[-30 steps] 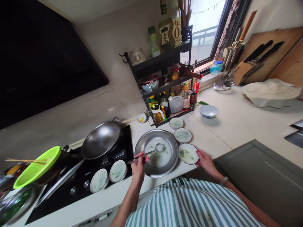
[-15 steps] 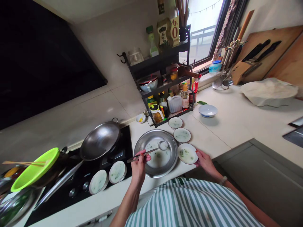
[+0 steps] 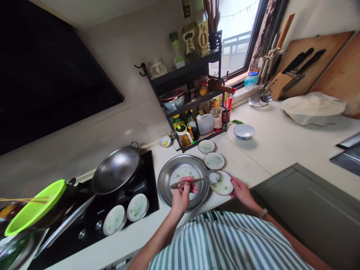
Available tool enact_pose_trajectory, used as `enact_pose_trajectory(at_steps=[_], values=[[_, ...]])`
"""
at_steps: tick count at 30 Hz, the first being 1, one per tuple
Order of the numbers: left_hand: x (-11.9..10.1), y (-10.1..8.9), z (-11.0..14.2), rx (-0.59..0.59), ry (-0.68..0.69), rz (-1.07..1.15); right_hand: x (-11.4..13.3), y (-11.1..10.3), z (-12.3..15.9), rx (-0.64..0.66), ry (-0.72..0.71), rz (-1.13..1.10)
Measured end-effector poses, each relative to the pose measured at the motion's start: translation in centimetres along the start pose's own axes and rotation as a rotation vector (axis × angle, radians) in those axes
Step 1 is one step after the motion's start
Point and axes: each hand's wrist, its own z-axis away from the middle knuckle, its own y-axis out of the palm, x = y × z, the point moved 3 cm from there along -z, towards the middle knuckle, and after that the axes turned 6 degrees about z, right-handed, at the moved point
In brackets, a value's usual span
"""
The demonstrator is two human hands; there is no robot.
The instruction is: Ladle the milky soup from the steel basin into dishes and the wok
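My left hand [image 3: 183,192] is closed around the handle of a metal ladle [image 3: 201,179]. The ladle's bowl, with whitish liquid in it, is over the left side of a small bowl [image 3: 224,188] of pale soup with green bits. My right hand [image 3: 241,192] grips that small bowl by its right rim. Under my left hand stands a wide steel basin [image 3: 165,178] holding more of the same soup. Two more filled bowls, a middle one [image 3: 214,161] and a far one [image 3: 206,146], line up behind the held bowl.
Two filled bowls [image 3: 137,207] stand at the stove's edge. A wok [image 3: 116,170] sits on the black stove, its long handle pointing toward me. Left is a green basket [image 3: 36,206] with chopsticks. A condiment rack [image 3: 184,71] rises behind the basin; a blue-white bowl [image 3: 244,131] lies to the right.
My left hand has moved right, carrying the ladle from above the basin to over the small bowl. My right hand keeps its hold on the bowl. The view has shifted slightly.
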Motion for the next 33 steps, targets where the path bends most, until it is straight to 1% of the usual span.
enact_pose_trajectory(at_steps=[2,5,8,11,13,14,15,16,19,21,23,25,27,29,31,33], values=[[0.4,0.6,0.3,0.145,0.071,-0.102,0.2,0.0,0.1,-0.006,0.01,0.001],[0.4,1.2,0.8,0.372,0.231,-0.328,0.5,0.0,0.3,-0.008,0.021,-0.001],[0.0,1.6,1.3,0.548,0.394,-0.528,0.7,0.0,0.4,-0.004,0.026,-0.005],[-0.1,1.7,1.7,0.667,0.475,-0.607,0.7,0.0,0.4,-0.003,0.025,-0.005],[0.0,1.7,1.9,0.673,0.466,-0.59,0.7,0.0,0.3,-0.003,0.023,-0.002],[0.2,1.7,1.8,0.642,0.442,-0.552,0.7,0.0,0.3,-0.002,0.022,0.0],[0.4,1.6,1.7,0.584,0.398,-0.493,0.7,0.0,0.3,-0.001,0.021,0.002],[0.7,1.3,1.5,0.498,0.337,-0.41,0.7,0.0,0.3,0.001,0.02,0.004],[1.7,0.1,0.6,0.152,0.099,-0.09,0.7,0.0,0.3,0.003,0.019,0.008],[2.3,-1.1,0.0,-0.068,-0.022,0.101,0.8,0.0,0.3,0.002,0.022,0.011],[2.5,-2.8,-0.4,-0.237,-0.075,0.219,0.8,-0.1,0.4,-0.003,0.025,0.013],[2.5,-4.7,-0.6,-0.359,-0.068,0.245,0.8,-0.1,0.4,-0.009,0.027,0.015],[2.4,-6.7,-0.5,-0.421,-0.011,0.18,0.8,-0.1,0.4,-0.012,0.028,0.013],[2.3,-8.4,-0.2,-0.422,0.041,0.042,0.8,-0.1,0.4,-0.013,0.029,0.01],[2.4,-9.7,0.1,-0.432,0.068,-0.102,0.7,-0.1,0.4,-0.013,0.03,0.006],[2.6,-10.5,0.5,-0.436,0.09,-0.208,0.6,-0.1,0.3,-0.011,0.031,0.002]])
